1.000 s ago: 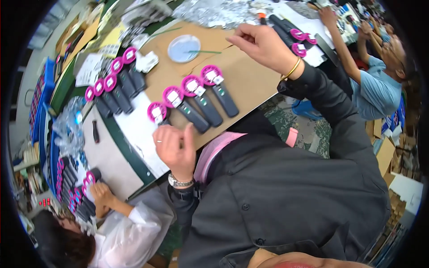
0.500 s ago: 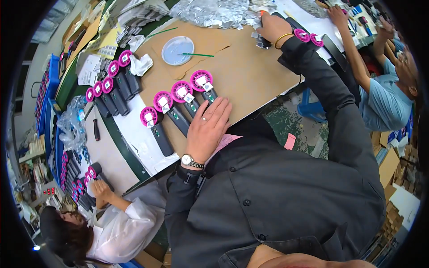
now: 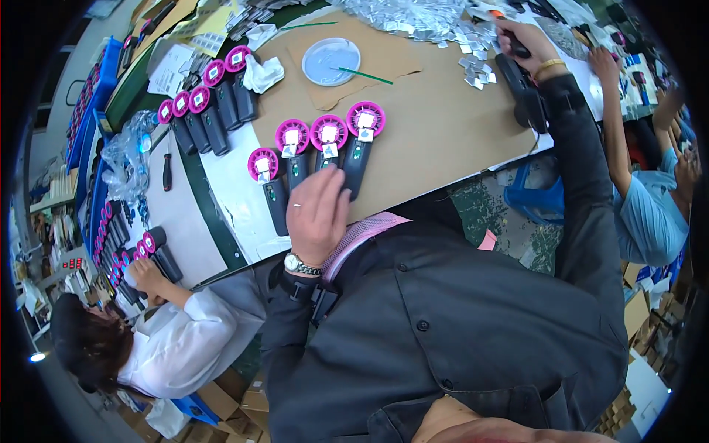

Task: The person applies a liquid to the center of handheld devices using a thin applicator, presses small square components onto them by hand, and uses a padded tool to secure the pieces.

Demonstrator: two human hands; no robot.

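Observation:
Several handheld fans with pink round heads and dark handles lie in a row, among them the leftmost fan (image 3: 264, 165) and the rightmost fan (image 3: 366, 122). White square pieces sit on their heads, and small green parts show on the handles. My left hand (image 3: 319, 218) rests over the middle handles with fingers stretched out, gripping nothing. At the far right, my right hand (image 3: 526, 46) is closed round a black-handled tool (image 3: 518, 47) with an orange tip; its exact kind is unclear. Below that hand lies a dark elongated device (image 3: 519, 85). Small silver squares (image 3: 477, 72) are scattered beside it.
A shallow white dish (image 3: 331, 62) with a green stick (image 3: 365, 75) stands on the brown cardboard (image 3: 436, 111). More pink fans (image 3: 199, 98) lie left, near a crumpled white tissue (image 3: 263, 74) and a screwdriver (image 3: 167, 172). Co-workers sit on both sides; a blue stool (image 3: 533, 196) stands below.
My right hand has come away from the silver squares toward the right, with the black-handled tool in it. My left hand has slid left across the fan handles. The whole view has shifted.

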